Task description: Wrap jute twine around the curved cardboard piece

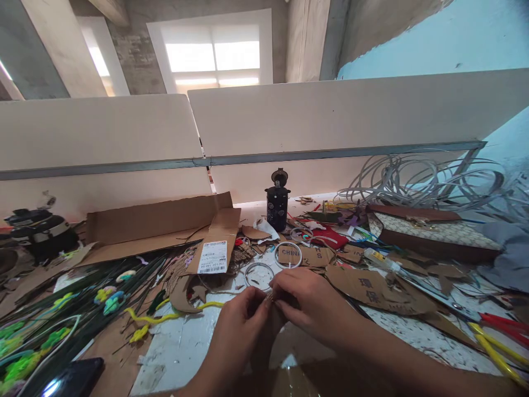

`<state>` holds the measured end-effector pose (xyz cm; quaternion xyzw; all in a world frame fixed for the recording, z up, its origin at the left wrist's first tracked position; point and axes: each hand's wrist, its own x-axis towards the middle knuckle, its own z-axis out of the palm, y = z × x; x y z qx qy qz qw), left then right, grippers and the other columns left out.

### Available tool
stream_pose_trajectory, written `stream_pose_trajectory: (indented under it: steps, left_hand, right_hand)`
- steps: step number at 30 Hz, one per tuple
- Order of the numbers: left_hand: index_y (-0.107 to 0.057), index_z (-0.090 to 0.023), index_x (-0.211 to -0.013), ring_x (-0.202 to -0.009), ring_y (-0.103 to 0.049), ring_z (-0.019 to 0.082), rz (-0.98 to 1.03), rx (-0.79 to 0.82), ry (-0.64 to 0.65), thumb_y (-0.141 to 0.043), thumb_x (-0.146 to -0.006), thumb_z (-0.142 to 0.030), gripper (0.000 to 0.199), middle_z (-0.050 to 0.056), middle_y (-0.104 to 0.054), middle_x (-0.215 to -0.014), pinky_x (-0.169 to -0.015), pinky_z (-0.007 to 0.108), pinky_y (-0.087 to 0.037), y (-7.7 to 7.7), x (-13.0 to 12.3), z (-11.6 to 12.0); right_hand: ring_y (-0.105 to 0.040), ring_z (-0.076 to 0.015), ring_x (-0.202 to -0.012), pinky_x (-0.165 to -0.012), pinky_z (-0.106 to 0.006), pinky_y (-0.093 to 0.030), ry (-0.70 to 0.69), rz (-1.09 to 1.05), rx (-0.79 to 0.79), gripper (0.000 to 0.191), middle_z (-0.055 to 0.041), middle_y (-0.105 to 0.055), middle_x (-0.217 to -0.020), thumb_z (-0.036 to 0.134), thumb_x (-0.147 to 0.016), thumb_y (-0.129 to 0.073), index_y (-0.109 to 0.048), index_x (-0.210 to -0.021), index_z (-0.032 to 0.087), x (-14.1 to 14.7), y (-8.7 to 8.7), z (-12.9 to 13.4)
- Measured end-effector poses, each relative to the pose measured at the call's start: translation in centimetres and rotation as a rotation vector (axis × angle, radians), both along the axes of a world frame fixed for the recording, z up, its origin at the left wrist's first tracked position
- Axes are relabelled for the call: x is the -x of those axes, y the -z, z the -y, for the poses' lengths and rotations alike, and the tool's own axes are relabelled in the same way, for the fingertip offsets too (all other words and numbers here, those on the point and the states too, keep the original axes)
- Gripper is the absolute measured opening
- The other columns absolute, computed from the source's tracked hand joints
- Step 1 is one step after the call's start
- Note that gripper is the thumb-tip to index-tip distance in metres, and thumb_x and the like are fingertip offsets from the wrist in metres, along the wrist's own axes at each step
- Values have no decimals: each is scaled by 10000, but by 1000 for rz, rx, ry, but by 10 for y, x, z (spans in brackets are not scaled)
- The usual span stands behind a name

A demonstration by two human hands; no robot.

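On my remote feed, the black bottle [277, 207] serves as the datum. On its near side, the left hand [242, 320] and right hand [312, 300] pinch a small brown piece [270, 298], material unclear, between their fingertips; the opposed grip presumably steadies it. Two white rings [259, 264] lie closer to the bottle, probably within reach. Right and near of the bottle, I see red handles [503, 326], likely parked clear of the fingers.
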<state>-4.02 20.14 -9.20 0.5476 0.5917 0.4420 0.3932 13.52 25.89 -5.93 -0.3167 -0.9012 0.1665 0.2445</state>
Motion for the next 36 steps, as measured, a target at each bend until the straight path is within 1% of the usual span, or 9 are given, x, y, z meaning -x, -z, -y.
stream_pose_trajectory:
  steps: [4, 6, 8, 13, 17, 22, 30, 33, 36]
  left_hand:
    - [-687, -171, -787, -738, -601, 220, 6, -5, -57, -595, -818, -413, 261, 48, -687, -750, -652, 281, -432, -4, 3, -3]
    - [-671, -176, -762, -700, -575, 206, 13, -5, -85, -587, -818, -420, 264, 32, -659, -712, -619, 271, -408, -5, 4, -3]
    - [-660, -182, -747, -680, -559, 197, 22, -7, -96, -584, -817, -419, 258, 22, -647, -695, -599, 264, -392, -6, 5, -3]
    - [-670, -183, -766, -709, -573, 205, 4, -32, -83, -594, -812, -403, 237, 29, -668, -724, -632, 270, -413, -5, 4, -1]
    - [-664, -184, -772, -711, -582, 207, -12, -35, -77, -589, -818, -387, 222, 38, -680, -739, -639, 276, -418, -3, 4, -1]
    - [-677, -185, -798, -744, -611, 222, -29, -26, -75, -584, -837, -388, 226, 51, -702, -771, -661, 288, -434, -2, 4, -1]
    - [-662, -192, -763, -704, -599, 209, -78, -29, -69, -577, -830, -352, 193, 31, -683, -732, -622, 272, -418, -3, 0, 2]
    - [-663, -191, -780, -722, -606, 215, -78, -27, -61, -567, -838, -367, 209, 33, -688, -746, -633, 275, -424, -1, 1, 2]
    - [-676, -188, -810, -746, -619, 222, -80, -20, -39, -561, -851, -381, 228, 41, -703, -777, -652, 281, -433, 2, 2, 1]
  right_hand:
    - [-600, -199, -889, -774, -313, -423, 22, -41, -46, 148, -30, -674, -923, 41, -853, -635, -643, -887, 185, -6, -10, -3]
    - [-596, -203, -876, -744, -308, -416, 55, -23, -73, 136, -33, -660, -909, 46, -843, -654, -633, -836, 180, -8, -14, -4]
    - [-588, -200, -849, -714, -302, -403, 69, 4, -104, 145, -31, -644, -886, 48, -826, -669, -618, -787, 178, -9, -15, -4]
    - [-552, -209, -824, -698, -314, -391, 38, 36, -245, 130, -35, -606, -846, 78, -825, -642, -597, -764, 184, -4, -2, -3]
    - [-547, -220, -804, -708, -339, -403, 54, 69, -327, 128, -53, -608, -846, 70, -821, -614, -587, -759, 179, -3, 6, -5]
    - [-568, -230, -838, -730, -340, -423, 62, 48, -321, 113, -63, -616, -872, 66, -831, -617, -596, -793, 170, -4, 3, -6]
    - [-555, -214, -824, -727, -325, -401, 82, 66, -300, 127, -43, -601, -859, 56, -815, -645, -597, -792, 171, -4, 0, -5]
    - [-556, -207, -838, -732, -315, -396, 93, 63, -233, 133, -38, -605, -868, 54, -807, -658, -600, -785, 172, -5, -2, -5]
    - [-575, -200, -886, -753, -299, -404, 114, 12, -112, 167, -32, -631, -920, 29, -778, -666, -621, -830, 180, -6, -11, -5]
